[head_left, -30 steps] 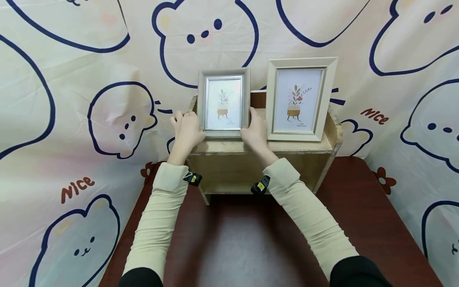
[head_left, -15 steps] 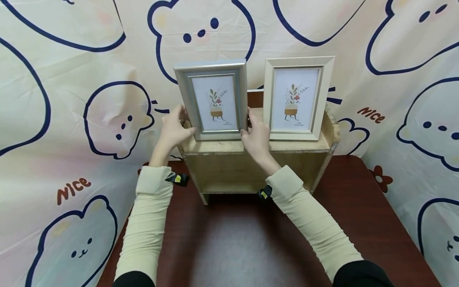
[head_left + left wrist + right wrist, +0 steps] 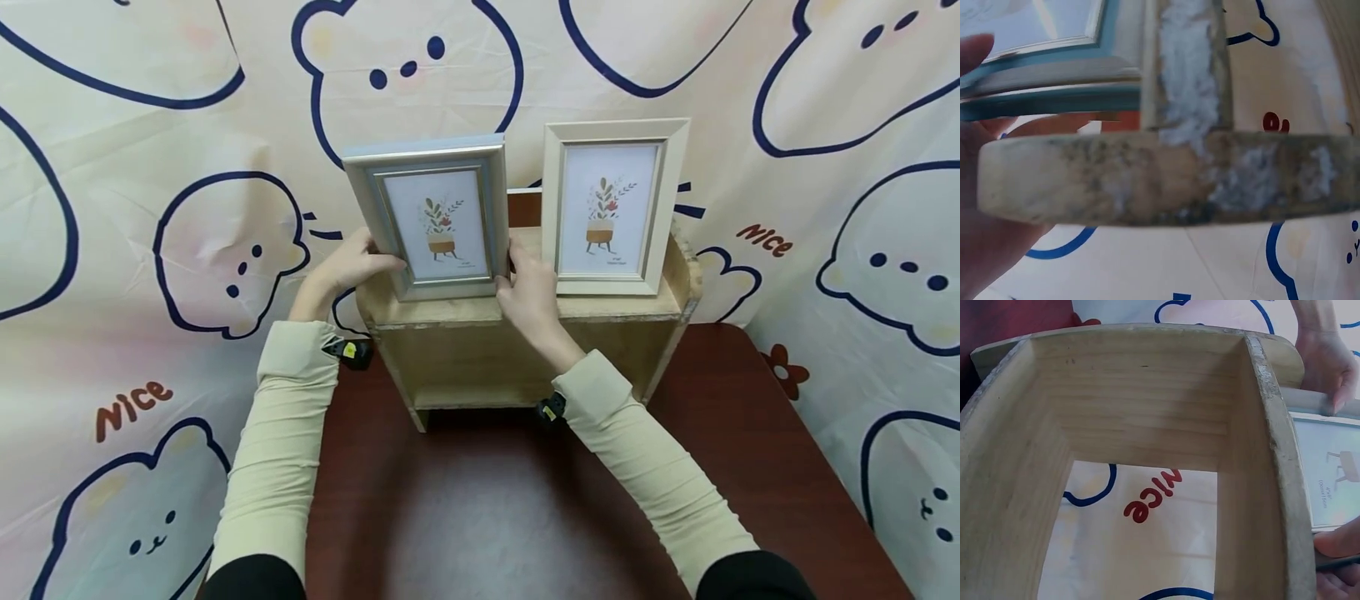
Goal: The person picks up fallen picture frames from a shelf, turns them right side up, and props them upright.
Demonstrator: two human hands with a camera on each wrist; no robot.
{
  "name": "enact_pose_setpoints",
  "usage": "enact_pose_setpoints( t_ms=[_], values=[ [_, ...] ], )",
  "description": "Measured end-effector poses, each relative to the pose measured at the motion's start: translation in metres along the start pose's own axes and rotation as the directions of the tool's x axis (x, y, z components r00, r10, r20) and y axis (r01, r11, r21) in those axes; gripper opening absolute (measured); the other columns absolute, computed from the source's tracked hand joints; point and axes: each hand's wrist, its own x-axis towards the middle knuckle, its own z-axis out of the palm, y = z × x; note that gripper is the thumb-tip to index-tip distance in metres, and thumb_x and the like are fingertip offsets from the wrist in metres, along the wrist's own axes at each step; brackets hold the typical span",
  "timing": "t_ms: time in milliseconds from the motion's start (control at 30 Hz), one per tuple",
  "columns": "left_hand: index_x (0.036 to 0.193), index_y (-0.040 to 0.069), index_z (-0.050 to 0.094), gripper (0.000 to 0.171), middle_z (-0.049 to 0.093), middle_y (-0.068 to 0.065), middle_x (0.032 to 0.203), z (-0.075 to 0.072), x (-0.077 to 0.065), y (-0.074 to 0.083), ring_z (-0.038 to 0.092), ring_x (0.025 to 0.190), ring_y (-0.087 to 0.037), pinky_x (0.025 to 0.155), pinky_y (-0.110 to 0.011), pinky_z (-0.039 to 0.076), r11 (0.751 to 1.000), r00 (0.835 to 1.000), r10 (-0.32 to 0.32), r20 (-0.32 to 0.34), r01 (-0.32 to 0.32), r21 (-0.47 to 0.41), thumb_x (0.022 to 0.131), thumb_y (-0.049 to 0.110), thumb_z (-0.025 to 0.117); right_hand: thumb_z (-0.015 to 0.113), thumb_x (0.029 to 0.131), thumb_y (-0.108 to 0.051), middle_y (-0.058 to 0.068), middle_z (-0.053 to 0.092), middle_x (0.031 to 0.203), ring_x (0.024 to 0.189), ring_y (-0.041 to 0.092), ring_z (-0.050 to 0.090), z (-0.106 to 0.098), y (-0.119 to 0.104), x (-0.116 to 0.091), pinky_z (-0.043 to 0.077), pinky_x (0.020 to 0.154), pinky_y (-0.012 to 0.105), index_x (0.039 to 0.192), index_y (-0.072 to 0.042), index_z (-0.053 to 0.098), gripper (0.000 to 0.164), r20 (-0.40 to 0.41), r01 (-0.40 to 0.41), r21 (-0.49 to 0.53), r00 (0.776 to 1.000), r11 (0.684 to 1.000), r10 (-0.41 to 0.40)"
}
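Observation:
A silver-grey picture frame point(image 3: 438, 221) with a potted-plant print stands tilted on top of the wooden shelf point(image 3: 600, 307), its top edge showing in the head view. My left hand point(image 3: 347, 268) holds its lower left side, thumb on the front and other fingers behind. At the lower right side my right hand point(image 3: 531, 298) pinches the frame, thumb to the front. The left wrist view catches the frame's blue-tinted border point(image 3: 1116, 37) beside the shelf's worn wooden edge point(image 3: 1085, 178). In the right wrist view, my right thumb point(image 3: 1340, 540) lies at the frame's edge.
A larger cream picture frame point(image 3: 617, 208) with a similar print stands on the right of the shelf top. The shelf rests on a dark red-brown table point(image 3: 480, 500). Cartoon-printed cloth point(image 3: 225, 142) hangs behind and at the sides.
The left picture frame has shifted left and turned, its top now leaning towards me. My left hand has moved left with its side; my right hand stays near its lower right corner.

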Motion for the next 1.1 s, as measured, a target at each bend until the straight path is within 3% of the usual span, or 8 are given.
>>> enact_pose_setpoints(
  t_ms=[167, 267, 500, 700, 867, 967, 1033, 1100],
  values=[
    [0.134, -0.006, 0.032, 0.06, 0.036, -0.023, 0.136, 0.001, 0.003, -0.001, 0.029, 0.126, -0.03, 0.107, -0.041, 0.017, 0.996, 0.996, -0.084, -0.03, 0.083, -0.036, 0.077, 0.002, 0.051, 0.063, 0.072, 0.005, 0.022, 0.064, 0.101, 0.086, 0.037, 0.062, -0.001, -0.004, 0.001, 0.047, 0.077, 0.046, 0.122, 0.008, 0.052, 0.052, 0.039, -0.009, -0.035, 0.999, 0.999, 0.01],
    [0.133, -0.005, 0.033, 0.061, 0.038, -0.023, 0.134, 0.002, 0.004, -0.003, 0.032, 0.124, -0.03, 0.106, -0.041, 0.019, 0.994, 0.994, -0.093, -0.062, 0.089, -0.058, 0.076, 0.003, 0.051, 0.061, 0.071, 0.006, 0.021, 0.064, 0.101, 0.083, 0.038, 0.061, -0.001, -0.005, 0.003, 0.046, 0.075, 0.047, 0.122, 0.007, 0.052, 0.051, 0.051, -0.018, -0.042, 0.999, 0.999, 0.021],
    [0.119, -0.011, 0.049, 0.043, 0.053, -0.027, 0.115, 0.012, 0.003, -0.007, 0.05, 0.099, -0.029, 0.086, -0.037, 0.04, 0.992, 0.971, -0.117, -0.21, 0.123, 0.014, 0.081, 0.01, 0.047, 0.059, 0.072, 0.006, 0.021, 0.064, 0.1, 0.086, 0.04, 0.058, -0.004, -0.008, 0.008, 0.044, 0.077, 0.048, 0.12, 0.007, 0.052, 0.048, 0.093, -0.052, -0.049, 0.994, 0.997, 0.057],
    [0.117, -0.01, 0.051, 0.041, 0.055, -0.026, 0.112, 0.015, 0.003, -0.004, 0.051, 0.095, -0.027, 0.083, -0.038, 0.041, 0.986, 0.964, -0.149, -0.22, 0.161, 0.039, 0.083, 0.011, 0.045, 0.059, 0.073, 0.005, 0.026, 0.06, 0.107, 0.091, 0.041, 0.056, -0.006, -0.011, 0.011, 0.043, 0.084, 0.046, 0.125, 0.012, 0.046, 0.054, 0.153, -0.108, -0.075, 0.981, 0.991, 0.118],
    [0.113, -0.009, 0.054, 0.037, 0.058, -0.023, 0.103, 0.016, 0.002, -0.004, 0.05, 0.084, -0.021, 0.072, -0.029, 0.043, 0.989, 0.967, -0.104, -0.233, 0.125, 0.074, 0.084, 0.011, 0.045, 0.06, 0.074, 0.005, 0.027, 0.056, 0.115, 0.102, 0.041, 0.052, -0.008, -0.012, 0.013, 0.041, 0.09, 0.047, 0.129, 0.011, 0.041, 0.059, 0.183, -0.154, -0.092, 0.969, 0.984, 0.169],
    [0.114, -0.008, 0.054, 0.034, 0.058, -0.022, 0.098, 0.017, -0.001, -0.006, 0.05, 0.08, -0.021, 0.067, -0.026, 0.042, 0.993, 0.968, -0.066, -0.244, 0.088, 0.084, 0.085, 0.01, 0.049, 0.06, 0.076, 0.002, 0.026, 0.058, 0.112, 0.099, 0.041, 0.053, -0.009, -0.011, 0.011, 0.041, 0.089, 0.046, 0.129, 0.011, 0.041, 0.057, 0.188, -0.141, -0.099, 0.969, 0.985, 0.158],
    [0.121, -0.007, 0.05, 0.039, 0.057, -0.022, 0.104, 0.019, -0.006, -0.006, 0.052, 0.088, -0.023, 0.075, -0.028, 0.044, 0.994, 0.966, -0.025, -0.258, 0.052, 0.099, 0.086, 0.01, 0.053, 0.062, 0.077, -0.001, 0.025, 0.06, 0.107, 0.087, 0.038, 0.058, -0.012, -0.01, 0.006, 0.045, 0.084, 0.044, 0.13, 0.009, 0.041, 0.057, 0.18, -0.121, -0.091, 0.974, 0.988, 0.136],
    [0.129, -0.003, 0.043, 0.048, 0.055, -0.022, 0.115, 0.024, -0.015, -0.006, 0.051, 0.102, -0.027, 0.089, -0.035, 0.04, 0.99, 0.949, 0.033, -0.314, 0.011, 0.138, 0.086, 0.013, 0.056, 0.064, 0.079, -0.005, 0.023, 0.063, 0.102, 0.075, 0.034, 0.059, -0.016, -0.01, -0.002, 0.048, 0.076, 0.042, 0.129, 0.007, 0.043, 0.056, 0.157, -0.089, -0.067, 0.983, 0.994, 0.099]
  ],
)
